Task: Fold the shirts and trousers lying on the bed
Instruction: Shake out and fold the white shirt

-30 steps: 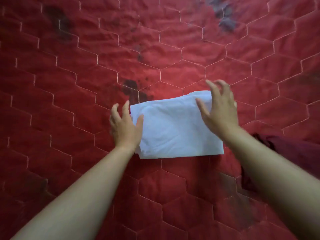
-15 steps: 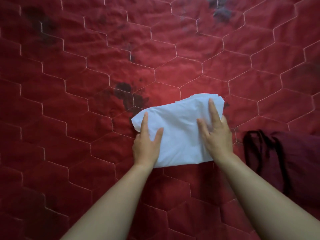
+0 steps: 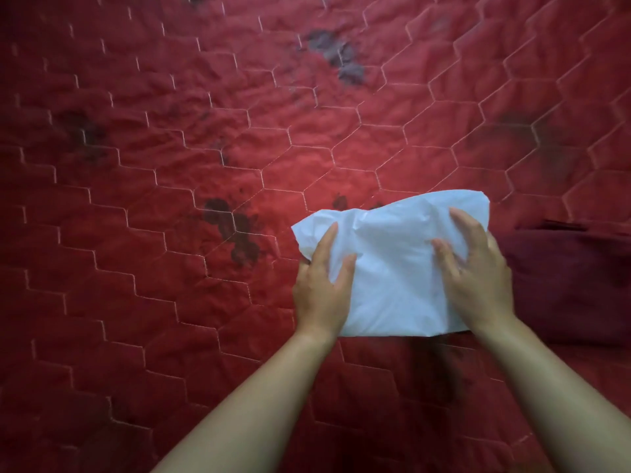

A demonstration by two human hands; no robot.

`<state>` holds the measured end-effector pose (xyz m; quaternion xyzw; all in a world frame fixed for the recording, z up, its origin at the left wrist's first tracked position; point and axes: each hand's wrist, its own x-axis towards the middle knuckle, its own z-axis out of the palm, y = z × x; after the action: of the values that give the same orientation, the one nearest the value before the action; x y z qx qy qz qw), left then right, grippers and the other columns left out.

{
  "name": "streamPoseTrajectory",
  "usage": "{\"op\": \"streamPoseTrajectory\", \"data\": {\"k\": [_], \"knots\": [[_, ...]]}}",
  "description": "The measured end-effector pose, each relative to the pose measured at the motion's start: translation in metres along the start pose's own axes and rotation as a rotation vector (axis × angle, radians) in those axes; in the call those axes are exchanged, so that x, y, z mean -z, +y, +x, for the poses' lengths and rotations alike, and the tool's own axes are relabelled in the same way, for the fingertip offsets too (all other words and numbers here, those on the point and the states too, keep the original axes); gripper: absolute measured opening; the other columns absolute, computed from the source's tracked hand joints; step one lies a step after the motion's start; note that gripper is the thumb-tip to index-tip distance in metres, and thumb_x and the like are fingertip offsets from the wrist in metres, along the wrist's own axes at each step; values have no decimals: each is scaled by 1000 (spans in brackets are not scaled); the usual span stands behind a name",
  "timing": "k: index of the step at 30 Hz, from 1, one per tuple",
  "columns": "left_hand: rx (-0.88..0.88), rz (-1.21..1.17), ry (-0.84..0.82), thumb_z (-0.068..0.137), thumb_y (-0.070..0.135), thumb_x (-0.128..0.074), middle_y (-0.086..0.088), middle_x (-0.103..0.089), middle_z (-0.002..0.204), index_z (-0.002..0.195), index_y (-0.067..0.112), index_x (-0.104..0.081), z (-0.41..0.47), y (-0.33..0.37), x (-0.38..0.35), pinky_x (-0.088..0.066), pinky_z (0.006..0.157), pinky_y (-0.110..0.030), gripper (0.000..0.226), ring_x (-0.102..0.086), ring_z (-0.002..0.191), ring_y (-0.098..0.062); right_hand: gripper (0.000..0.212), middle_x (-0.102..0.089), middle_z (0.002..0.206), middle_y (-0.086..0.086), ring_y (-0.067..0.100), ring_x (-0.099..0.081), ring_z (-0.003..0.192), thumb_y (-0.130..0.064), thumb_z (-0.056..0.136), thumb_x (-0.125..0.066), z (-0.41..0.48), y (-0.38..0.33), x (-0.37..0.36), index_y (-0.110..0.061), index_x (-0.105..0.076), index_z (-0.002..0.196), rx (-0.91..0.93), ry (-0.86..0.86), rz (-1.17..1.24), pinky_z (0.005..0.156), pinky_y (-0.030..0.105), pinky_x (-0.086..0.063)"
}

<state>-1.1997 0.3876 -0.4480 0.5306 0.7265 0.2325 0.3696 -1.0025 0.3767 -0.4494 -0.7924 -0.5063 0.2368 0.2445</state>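
Observation:
A folded white garment [image 3: 392, 261] is held just above the red quilted bed cover [image 3: 239, 148], right of centre, and a shadow lies on the cover below its near edge. My left hand [image 3: 322, 288] grips its left side, thumb on top. My right hand [image 3: 476, 278] grips its right side, fingers spread over the cloth. The bundle sags and bulges between the two hands. A dark maroon garment [image 3: 573, 285] lies on the bed just right of my right hand.
The red bed cover with hexagon stitching fills the whole view. Dark stains [image 3: 235, 230] mark it left of the white bundle, and others [image 3: 341, 59] lie further up.
Both hands went from hovering, to pressing flat on the white garment, to gripping its sides. The bundle has risen off the bed and shifted to the right, toward the maroon garment.

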Motion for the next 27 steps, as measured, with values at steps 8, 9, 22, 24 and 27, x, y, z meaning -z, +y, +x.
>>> {"op": "streamPoseTrajectory", "data": {"k": [8,9,22,24,27], "knots": [[-67,-56,49,81,47,-65,2,-51,127,128,52,-45,-60,84,-141,-35,81,-18,52,-53,109,-14,47,-51,128,12,35,-53,109,-46,86,-51,24,127,110,-43,-37,130,-19,75,-40,84,41,-42],[-62,-57,47,81,48,-65,3,-51,126,128,53,-45,-68,89,-157,-35,81,-19,52,-52,109,-13,46,-51,127,13,37,-53,108,-43,88,-52,26,144,120,-42,-37,132,-20,65,-56,85,43,-42],[153,233,38,81,50,-61,-9,-36,129,138,48,-29,-80,74,-245,-39,92,-35,66,-45,113,-24,62,-32,106,4,34,-49,86,-31,94,-49,31,249,106,-41,-16,145,-74,-138,13,70,29,-31],[134,93,32,83,43,-63,-2,-42,114,137,47,-32,-77,77,-244,-34,83,-22,62,-46,96,-12,61,-32,106,-1,29,-49,89,-30,93,-51,31,249,105,-41,-21,145,-75,-86,63,70,27,-32],[29,10,87,83,34,-67,6,-44,104,133,41,-43,-76,78,-239,-31,82,-11,55,-41,88,3,59,-33,106,-2,17,-45,89,-24,92,-55,31,247,105,-35,-29,144,-12,-20,134,70,18,-30]]}}
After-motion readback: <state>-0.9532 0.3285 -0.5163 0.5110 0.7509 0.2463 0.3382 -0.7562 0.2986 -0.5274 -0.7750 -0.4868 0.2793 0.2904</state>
